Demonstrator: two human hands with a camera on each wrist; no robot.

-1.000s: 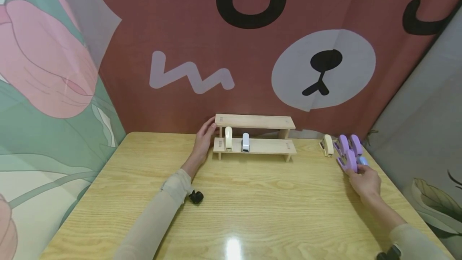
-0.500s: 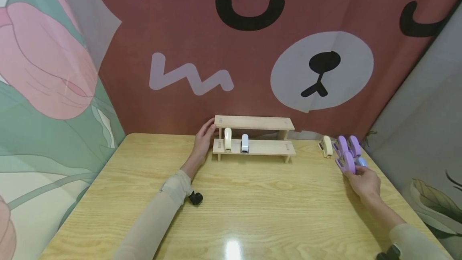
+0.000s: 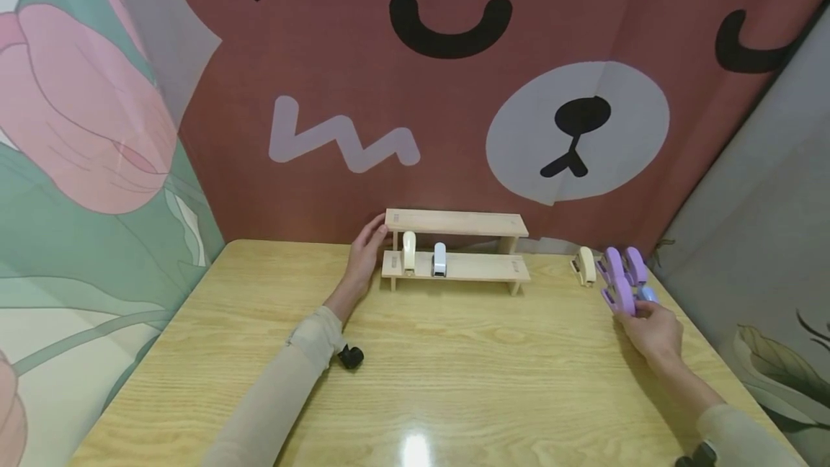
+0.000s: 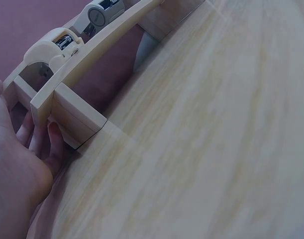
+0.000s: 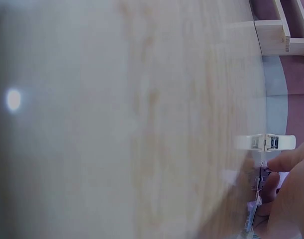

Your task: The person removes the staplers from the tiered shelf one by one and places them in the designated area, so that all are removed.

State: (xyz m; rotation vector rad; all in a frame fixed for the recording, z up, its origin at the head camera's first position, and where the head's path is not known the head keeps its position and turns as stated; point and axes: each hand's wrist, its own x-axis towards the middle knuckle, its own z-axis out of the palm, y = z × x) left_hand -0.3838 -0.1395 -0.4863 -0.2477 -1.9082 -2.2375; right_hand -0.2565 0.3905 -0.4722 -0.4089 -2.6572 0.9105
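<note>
In the head view my left hand (image 3: 365,259) holds the left end of a two-step wooden shelf (image 3: 457,222), its fingers at the board ends. A cream stapler (image 3: 409,252) and a white stapler (image 3: 439,260) stand upright on the lower step. Far to the right, my right hand (image 3: 653,330) pinches the front purple stapler (image 3: 623,297) between thumb and fingers. Two more purple staplers (image 3: 635,265) stand right behind it. A blue stapler (image 3: 646,294) is partly hidden by this hand. In the right wrist view, the fingers (image 5: 270,186) cover most of the held stapler.
Another cream stapler (image 3: 586,267) stands left of the purple group. The wooden table (image 3: 415,352) ends at its back edge against a printed curtain (image 3: 324,186). A grey curtain (image 3: 765,222) hangs along the right side.
The view has tilted slightly. My right hand and the front purple stapler have shifted a little to the left. The left hand stays at the shelf.
</note>
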